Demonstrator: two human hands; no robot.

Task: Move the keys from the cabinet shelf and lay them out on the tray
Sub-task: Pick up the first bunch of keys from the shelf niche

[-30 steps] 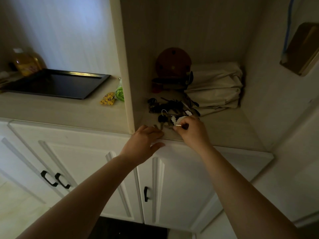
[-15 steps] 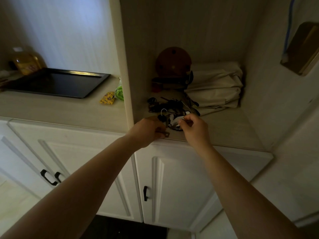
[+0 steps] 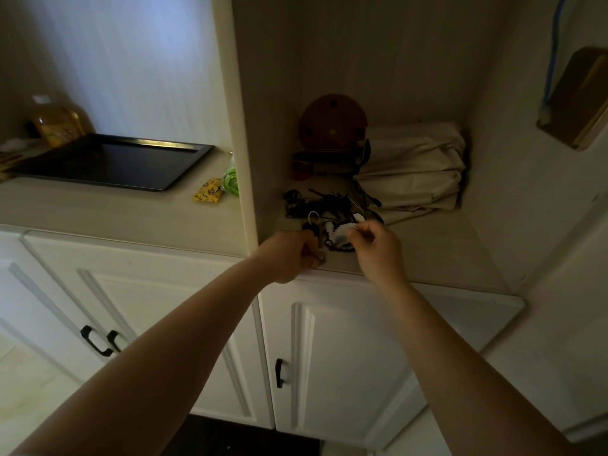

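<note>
A dark tangle of keys (image 3: 320,205) lies near the front left of the cabinet shelf (image 3: 427,251). My left hand (image 3: 289,255) is at the shelf's front edge, fingers curled round a key (image 3: 314,240) with a dark head and a silver ring. Just right of it, my right hand (image 3: 378,246) pinches a black-and-white key tag (image 3: 339,233) joined to the bunch. The black tray (image 3: 112,162) sits on the counter to the left with nothing on it.
A brown round object (image 3: 332,121) and folded cream cloth (image 3: 414,169) fill the back of the shelf. A yellow pouch (image 3: 207,190) and a green item (image 3: 230,177) lie on the counter by the cabinet's side wall. A bottle (image 3: 56,121) stands behind the tray.
My left hand has moved from the shelf's front lip up onto the keys and curled round one. My right hand has shifted slightly back with the tag.
</note>
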